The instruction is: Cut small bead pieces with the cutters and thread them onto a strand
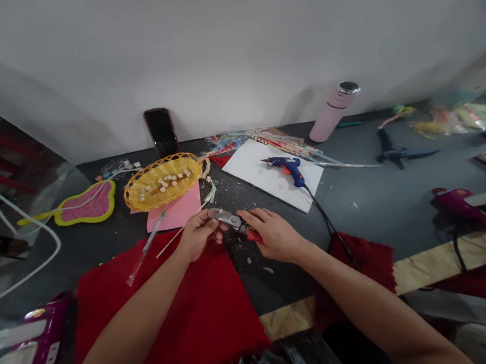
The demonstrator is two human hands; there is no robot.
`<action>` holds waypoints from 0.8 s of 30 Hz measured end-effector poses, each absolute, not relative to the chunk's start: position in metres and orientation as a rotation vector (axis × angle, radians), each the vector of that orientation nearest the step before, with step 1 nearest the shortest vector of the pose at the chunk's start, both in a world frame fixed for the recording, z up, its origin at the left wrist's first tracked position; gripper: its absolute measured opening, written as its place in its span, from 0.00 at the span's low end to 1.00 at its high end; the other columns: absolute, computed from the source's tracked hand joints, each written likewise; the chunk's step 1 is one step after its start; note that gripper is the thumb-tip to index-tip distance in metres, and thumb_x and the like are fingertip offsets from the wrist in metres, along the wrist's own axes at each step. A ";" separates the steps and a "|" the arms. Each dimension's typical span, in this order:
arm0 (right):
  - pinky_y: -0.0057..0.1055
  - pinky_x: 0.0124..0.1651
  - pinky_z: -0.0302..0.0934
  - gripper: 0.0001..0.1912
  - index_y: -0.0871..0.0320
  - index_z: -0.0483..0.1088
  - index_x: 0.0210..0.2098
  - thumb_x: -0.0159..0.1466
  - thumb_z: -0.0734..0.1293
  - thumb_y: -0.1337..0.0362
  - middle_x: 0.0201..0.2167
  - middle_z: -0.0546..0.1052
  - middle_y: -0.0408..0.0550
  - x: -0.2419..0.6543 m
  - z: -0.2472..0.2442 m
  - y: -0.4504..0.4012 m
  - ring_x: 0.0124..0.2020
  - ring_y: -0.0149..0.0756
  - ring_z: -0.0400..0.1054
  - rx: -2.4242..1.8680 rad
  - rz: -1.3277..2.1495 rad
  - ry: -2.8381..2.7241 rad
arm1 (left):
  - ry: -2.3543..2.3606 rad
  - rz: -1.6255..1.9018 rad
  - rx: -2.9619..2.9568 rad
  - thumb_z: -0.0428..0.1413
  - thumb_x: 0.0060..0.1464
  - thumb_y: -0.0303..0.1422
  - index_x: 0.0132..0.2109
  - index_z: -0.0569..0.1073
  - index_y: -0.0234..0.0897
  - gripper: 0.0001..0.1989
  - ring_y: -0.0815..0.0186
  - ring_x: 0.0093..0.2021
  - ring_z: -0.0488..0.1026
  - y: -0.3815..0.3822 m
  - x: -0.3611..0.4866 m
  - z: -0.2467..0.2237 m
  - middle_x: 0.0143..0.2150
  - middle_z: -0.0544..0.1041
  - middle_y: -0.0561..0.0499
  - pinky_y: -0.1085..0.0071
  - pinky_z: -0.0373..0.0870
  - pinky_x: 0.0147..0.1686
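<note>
My right hand [272, 234] is closed around the red handles of hand shears [230, 218]. Their wide silver head, with a round pivot, points left toward my left hand. At the tip of that head, my left hand [200, 233] is closed in a pinch. What its fingers hold is too small to make out, and part of it is hidden behind them. A thin pale stick [170, 242] slants beside the left hand over a red cloth [167, 329]. Small white scraps lie on the dark table around the shears.
Behind my left hand stands a yellow woven basket [133, 188] holding small pale pieces. A blue glue gun [287, 168] lies on a white board [245, 167], its cord running forward. A pink bottle [333, 113] and a phone [161, 131] stand by the wall.
</note>
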State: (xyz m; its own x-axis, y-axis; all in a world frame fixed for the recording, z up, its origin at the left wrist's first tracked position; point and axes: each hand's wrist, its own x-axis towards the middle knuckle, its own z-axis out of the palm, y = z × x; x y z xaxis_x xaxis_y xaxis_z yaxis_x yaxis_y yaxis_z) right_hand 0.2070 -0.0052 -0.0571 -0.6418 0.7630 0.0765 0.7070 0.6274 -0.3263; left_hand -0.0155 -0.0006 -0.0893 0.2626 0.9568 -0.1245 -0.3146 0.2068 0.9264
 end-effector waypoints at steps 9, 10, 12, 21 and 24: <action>0.42 0.51 0.54 0.38 0.56 0.47 0.64 0.54 0.60 0.69 0.54 0.63 0.54 0.209 -0.055 -0.001 0.51 0.47 0.57 -1.220 0.360 -2.700 | 1.031 1.105 0.976 0.61 0.47 0.32 0.33 0.69 0.32 0.09 0.73 0.20 0.68 -0.003 -0.009 -0.084 0.26 0.74 0.53 0.75 0.70 0.20; 0.42 0.51 0.54 0.39 0.56 0.46 0.64 0.54 0.60 0.70 0.55 0.63 0.54 0.210 -0.054 -0.001 0.51 0.47 0.57 -1.212 0.367 -2.712 | 1.033 1.092 0.978 0.61 0.47 0.32 0.34 0.69 0.32 0.10 0.72 0.20 0.69 -0.003 -0.009 -0.084 0.26 0.75 0.52 0.75 0.70 0.20; 0.42 0.51 0.53 0.39 0.56 0.46 0.64 0.54 0.60 0.70 0.56 0.62 0.54 0.212 -0.053 0.000 0.52 0.46 0.56 -1.196 0.378 -2.735 | 1.015 1.058 0.975 0.60 0.47 0.31 0.36 0.70 0.32 0.10 0.72 0.20 0.69 -0.003 -0.011 -0.084 0.27 0.76 0.51 0.75 0.69 0.19; 0.43 0.51 0.53 0.37 0.56 0.47 0.64 0.55 0.60 0.69 0.57 0.62 0.55 0.217 -0.054 0.004 0.53 0.46 0.56 -1.082 0.394 -2.756 | 0.902 0.950 0.961 0.61 0.46 0.35 0.30 0.65 0.34 0.12 0.73 0.16 0.68 -0.001 -0.016 -0.083 0.25 0.76 0.51 0.76 0.66 0.15; 0.42 0.51 0.54 0.36 0.57 0.49 0.63 0.55 0.60 0.69 0.55 0.63 0.55 0.215 -0.053 0.003 0.52 0.45 0.57 -1.078 0.403 -2.746 | 0.908 0.952 0.967 0.61 0.47 0.33 0.30 0.66 0.33 0.11 0.73 0.16 0.68 -0.001 -0.017 -0.084 0.25 0.76 0.51 0.76 0.66 0.15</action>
